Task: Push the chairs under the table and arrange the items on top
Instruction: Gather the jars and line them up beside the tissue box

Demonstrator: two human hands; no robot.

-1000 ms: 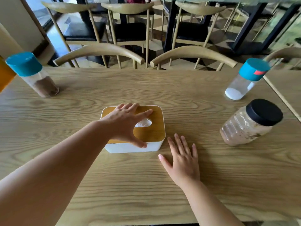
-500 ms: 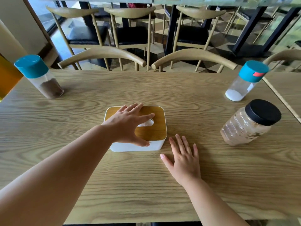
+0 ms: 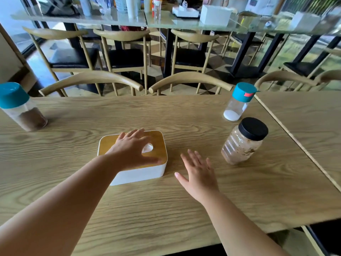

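Observation:
A white tissue box with a wooden lid [image 3: 140, 173] sits mid-table on the wooden table [image 3: 166, 209]. My left hand [image 3: 132, 148] lies on its lid, fingers over the far edge and thumb at the near right corner. My right hand [image 3: 198, 171] hovers flat and open just right of the box, holding nothing. A teal-capped jar of brown powder [image 3: 20, 108] stands far left. A teal-capped shaker with white powder [image 3: 238, 102] and a black-lidded jar [image 3: 243, 142] stand at the right. Two wooden chairs [image 3: 90, 80] [image 3: 190, 78] are tucked at the far edge.
A second wooden table [image 3: 306, 117] butts against the right side, with another chair back [image 3: 284, 76] behind it. More chairs and a glass-topped table [image 3: 166, 21] with boxes and bottles fill the background.
The view has lifted and pulled back a little. My left hand stays on the tissue box, which now sits slightly further right and turned. My right hand has risen a little beside it.

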